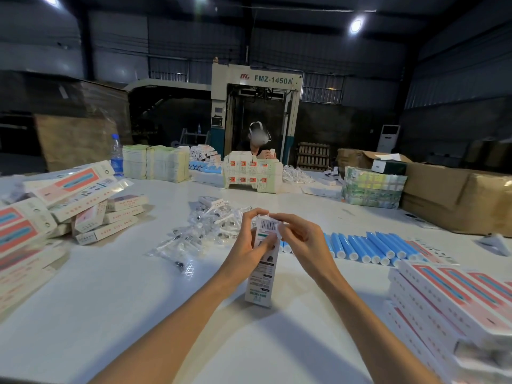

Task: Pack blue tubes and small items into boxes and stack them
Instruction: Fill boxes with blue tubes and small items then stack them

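bare white table (116,295) nearside, between box pile (69,206), sachet heap (202,231), blue tubes (368,246), box stack (454,297)

I look across a white table (133,295) into a dim hall with dark corrugated walls (457,65). A round ceiling lamp (356,25) glares at upper right. Straight ahead stands a pale machine (273,79) marked FMZ-1450A. Right of it I see a wooden pallet (313,155) and a white floor-standing air conditioner (389,138); brown boards (74,139) stand at left.
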### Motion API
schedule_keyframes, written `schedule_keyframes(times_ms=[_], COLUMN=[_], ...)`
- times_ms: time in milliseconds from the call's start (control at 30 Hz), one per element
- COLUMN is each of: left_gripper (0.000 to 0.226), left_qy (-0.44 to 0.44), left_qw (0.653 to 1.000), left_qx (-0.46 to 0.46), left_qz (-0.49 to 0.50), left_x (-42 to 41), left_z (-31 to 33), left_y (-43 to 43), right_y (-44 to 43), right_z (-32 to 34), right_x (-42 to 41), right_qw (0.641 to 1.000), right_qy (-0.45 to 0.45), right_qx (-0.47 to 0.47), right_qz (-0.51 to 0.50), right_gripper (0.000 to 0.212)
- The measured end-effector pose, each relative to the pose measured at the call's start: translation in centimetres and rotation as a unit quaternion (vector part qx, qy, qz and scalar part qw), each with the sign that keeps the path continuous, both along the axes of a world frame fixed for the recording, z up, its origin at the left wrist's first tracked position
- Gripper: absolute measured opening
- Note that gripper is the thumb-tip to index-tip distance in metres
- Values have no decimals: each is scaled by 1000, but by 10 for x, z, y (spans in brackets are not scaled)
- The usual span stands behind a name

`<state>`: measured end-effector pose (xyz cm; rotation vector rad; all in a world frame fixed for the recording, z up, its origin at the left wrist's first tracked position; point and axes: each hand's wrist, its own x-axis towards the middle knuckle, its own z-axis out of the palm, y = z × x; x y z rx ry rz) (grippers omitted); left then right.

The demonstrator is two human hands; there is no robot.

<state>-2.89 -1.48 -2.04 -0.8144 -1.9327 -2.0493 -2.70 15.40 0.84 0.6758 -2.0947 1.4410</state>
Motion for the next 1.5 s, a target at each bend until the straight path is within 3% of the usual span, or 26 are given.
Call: schedule_keyframes(times_ms=[267,600,733,833,967,1067,1200,1233,1300,1333,1400,1500], left_gripper=[41,40,26,28,23,23,32,27,26,27,25,20], left_qy=[-31,-35,-93,-144,-173,-131,-50,-18,58,86,106,159], left_qw=[998,998,989,969,956,979,998,992,950,922,894,861], left_qx=[47,47,110,185,210,127,-42,-118,-305,-376,-430,-476], left_qz=[-9,-10,-38,-82,-109,-90,13,31,32,35,65,80], left_x=[0,-3,0,4,6,5,2,-1,-6,-7,-6,-3], left_z=[-9,-11,-7,-3,2,3,-20,-31,-55,-62,-67,-63], left_y=[9,10,14,19,24,25,16,10,1,-1,0,4], right_y=[2,-3,-8,-6,6,20,45,56,85,103,145,210], right_z=[-12,-17,-21,-23,-32,-29,-16,-10,7,16,35,51], right_x=[5,9,19,34,57,78,112,120,136,144,155,169], right_qw=[992,992,977,950,927,936,978,983,986,983,957,883], right_qy=[-38,-55,-159,-258,-301,-293,-198,-172,-121,-97,-71,-47], right_qx=[-111,-112,-133,-135,-149,-148,-56,-43,-11,14,70,158], right_qz=[42,30,51,110,165,128,-20,-49,-112,-156,-273,-439], right_gripper=[18,23,41,38,42,39,32,31,30,31,31,33])
